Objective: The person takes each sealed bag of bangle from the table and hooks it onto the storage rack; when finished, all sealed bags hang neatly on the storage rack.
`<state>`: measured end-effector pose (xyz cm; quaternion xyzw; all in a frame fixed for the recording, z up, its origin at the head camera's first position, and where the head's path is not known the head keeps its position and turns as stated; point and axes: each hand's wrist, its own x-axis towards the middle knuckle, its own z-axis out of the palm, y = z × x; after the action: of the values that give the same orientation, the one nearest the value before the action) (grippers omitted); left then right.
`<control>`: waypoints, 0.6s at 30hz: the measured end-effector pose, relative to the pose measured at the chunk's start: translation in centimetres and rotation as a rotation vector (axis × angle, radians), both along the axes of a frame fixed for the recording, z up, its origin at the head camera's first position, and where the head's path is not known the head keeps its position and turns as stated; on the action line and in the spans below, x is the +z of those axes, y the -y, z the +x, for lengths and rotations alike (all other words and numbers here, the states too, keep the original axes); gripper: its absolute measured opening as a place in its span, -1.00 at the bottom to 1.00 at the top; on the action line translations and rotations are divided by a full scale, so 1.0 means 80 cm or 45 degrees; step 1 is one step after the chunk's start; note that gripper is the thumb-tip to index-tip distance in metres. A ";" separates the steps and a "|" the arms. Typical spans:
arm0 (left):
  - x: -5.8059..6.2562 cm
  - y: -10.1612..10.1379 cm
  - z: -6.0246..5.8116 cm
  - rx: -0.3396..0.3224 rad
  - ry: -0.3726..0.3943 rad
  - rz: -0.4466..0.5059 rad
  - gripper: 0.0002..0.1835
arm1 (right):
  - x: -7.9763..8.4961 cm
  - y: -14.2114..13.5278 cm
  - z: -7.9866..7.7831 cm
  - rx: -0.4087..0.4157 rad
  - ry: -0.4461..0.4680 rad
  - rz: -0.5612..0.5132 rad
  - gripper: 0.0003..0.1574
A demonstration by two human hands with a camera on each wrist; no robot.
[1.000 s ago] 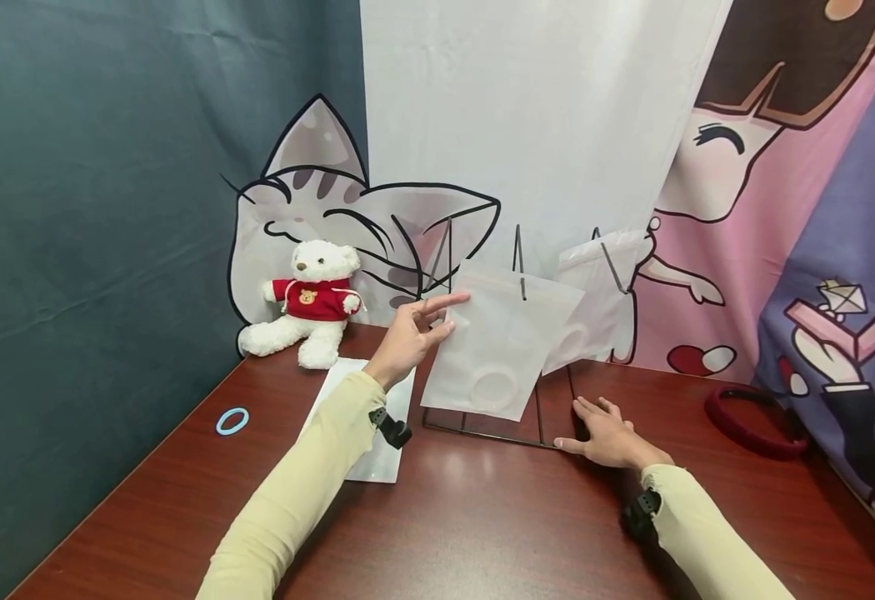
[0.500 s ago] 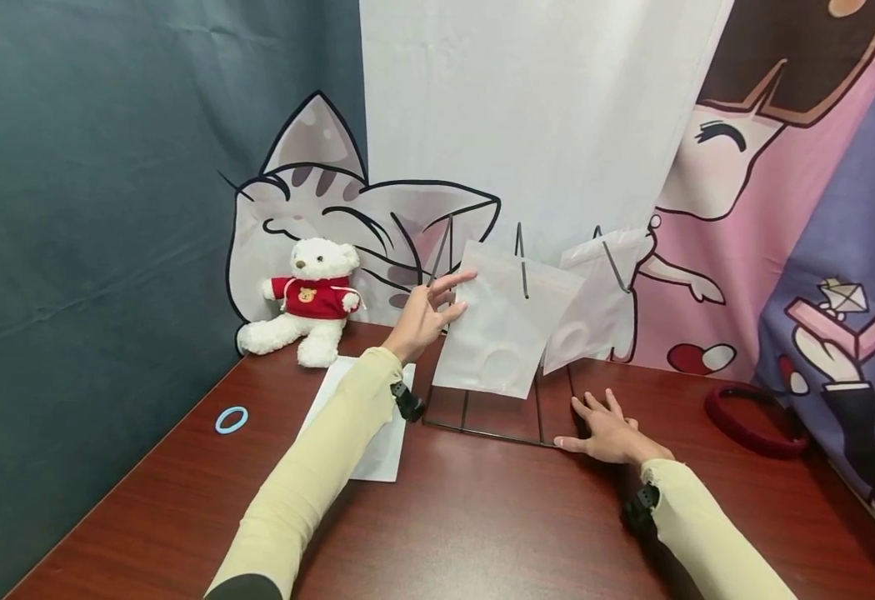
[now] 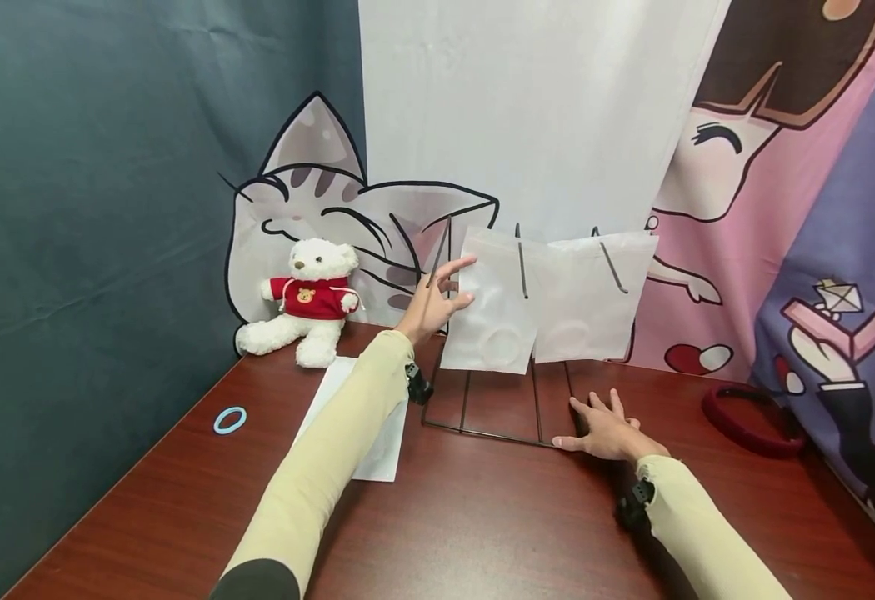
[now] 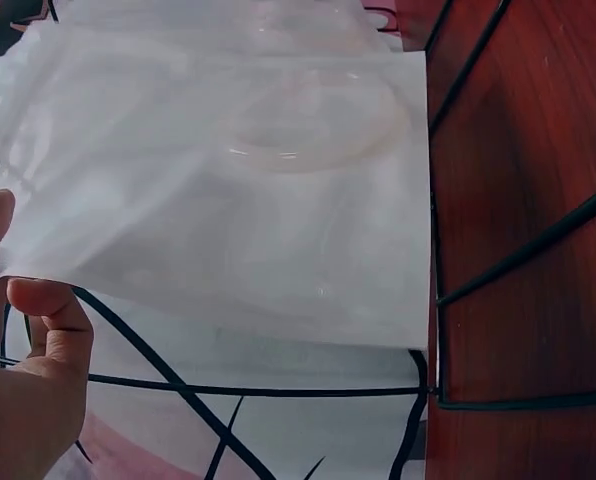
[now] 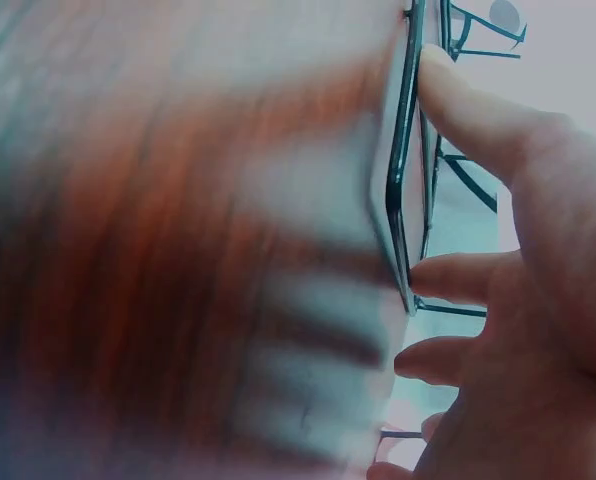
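Observation:
A black wire display rack (image 3: pixel 499 437) stands on the table with upright hooks. On its middle hook hangs a frosted plastic bag (image 3: pixel 493 300) with a ring-shaped thing inside; a second frosted bag (image 3: pixel 595 292), also showing a faint ring, hangs on the right hook. My left hand (image 3: pixel 432 304) holds the middle bag's left edge; in the left wrist view that edge runs between the fingertips (image 4: pixel 40 296). The left hook crosses in front of this hand. Fingers spread, my right hand (image 3: pixel 606 433) rests at the base's front right corner, its thumb touching the frame (image 5: pixel 406 130).
A white sheet-like bag (image 3: pixel 381 450) lies partly under my left forearm. To the left are a light blue ring (image 3: pixel 230 420) and a white teddy bear (image 3: pixel 313 296) in a red top. A dark red headband (image 3: pixel 752 425) lies at the right. Printed curtains stand behind the table.
My left hand has moved up and back with the middle bag, which slid further along its hook. The right bag now hangs straighter and shows more fully. My right hand has stayed put.

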<state>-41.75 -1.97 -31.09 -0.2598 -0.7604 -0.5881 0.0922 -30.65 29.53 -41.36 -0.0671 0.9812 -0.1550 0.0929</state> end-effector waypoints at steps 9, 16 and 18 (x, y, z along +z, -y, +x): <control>0.002 0.005 -0.007 0.003 0.006 -0.085 -0.37 | 0.000 0.001 -0.002 0.001 0.000 -0.008 0.28; -0.007 0.016 -0.009 -0.034 -0.025 -0.146 -0.36 | -0.001 -0.001 -0.001 -0.040 0.038 -0.022 0.28; -0.010 0.023 -0.007 -0.042 -0.021 -0.164 -0.38 | -0.002 -0.002 0.000 -0.050 0.060 -0.026 0.29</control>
<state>-42.31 -3.79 -31.90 -0.2825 -0.7915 -0.5372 0.0720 -30.66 29.69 -41.53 -0.0452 0.9783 -0.1682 0.1123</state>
